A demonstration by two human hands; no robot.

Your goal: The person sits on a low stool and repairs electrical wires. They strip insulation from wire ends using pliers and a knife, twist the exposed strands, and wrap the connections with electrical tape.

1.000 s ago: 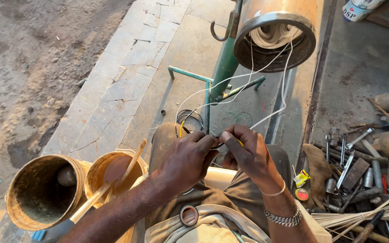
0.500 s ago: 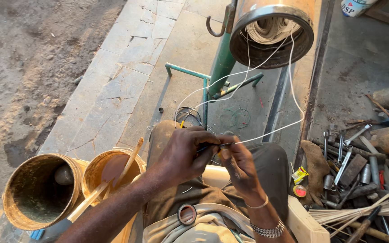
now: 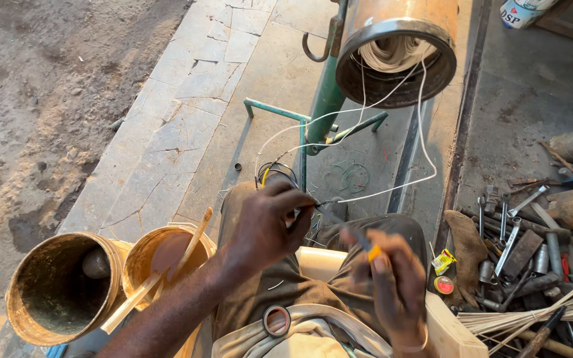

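Left hand (image 3: 266, 229) fingers pinch thin white wire (image 3: 392, 191), running up-right to coil in rusty metal drum (image 3: 398, 56). Right hand (image 3: 389, 282) grips slim yellow-tipped tool (image 3: 359, 242), angled up-left.

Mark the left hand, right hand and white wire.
left hand (image 3: 266, 229), head view, back of the hand
right hand (image 3: 392, 282), head view, back of the hand
white wire (image 3: 426, 149), head view, loop hanging from the drum

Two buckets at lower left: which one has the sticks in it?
The right-hand bucket, nearer the left hand: two pale sticks lean out of it. The outer bucket holds only a dark round lump.
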